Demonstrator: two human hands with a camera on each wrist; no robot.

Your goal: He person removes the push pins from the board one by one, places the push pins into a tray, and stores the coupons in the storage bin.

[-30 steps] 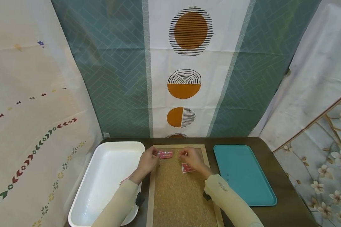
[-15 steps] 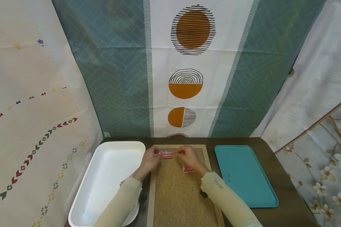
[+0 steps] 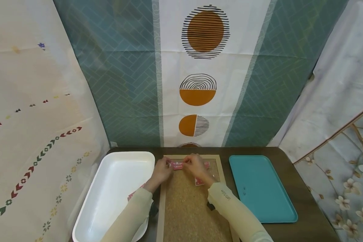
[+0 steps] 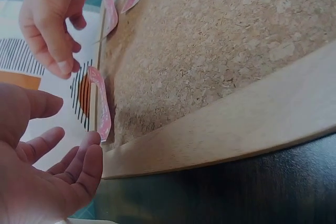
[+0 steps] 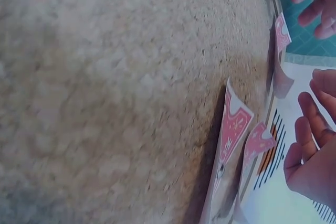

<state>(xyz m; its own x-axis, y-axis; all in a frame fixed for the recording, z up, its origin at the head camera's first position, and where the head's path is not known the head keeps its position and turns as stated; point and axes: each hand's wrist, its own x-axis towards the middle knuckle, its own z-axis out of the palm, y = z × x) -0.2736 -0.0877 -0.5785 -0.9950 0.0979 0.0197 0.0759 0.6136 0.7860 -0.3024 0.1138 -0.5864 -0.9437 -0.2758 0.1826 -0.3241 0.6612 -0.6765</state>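
My left hand (image 3: 162,172) is at the left end of a red paper coupon (image 3: 177,165) near the top of the framed corkboard (image 3: 187,208). Its fingers are parted and loosely bent in the left wrist view, fingertips right at the coupon's end. My right hand (image 3: 195,167) covers the coupon's right end, thumb and index tips close together; I cannot tell whether they pinch anything. Two more red coupons show on the board beyond the right hand, an upper one (image 3: 207,164) and a lower one (image 3: 199,182). In the right wrist view, the nearer coupon (image 5: 233,124) curls up from the cork.
On the left, a white tray (image 3: 109,181) holds a red coupon (image 3: 135,192) partly hidden by my left forearm. A teal tray (image 3: 261,188) with a few tiny objects stands right of the board. A patterned curtain (image 3: 133,101) hangs behind the dark table (image 3: 308,208).
My right hand has moved left onto the coupon's right end, and the upper right coupon has come into view behind it. My left hand has hardly moved.
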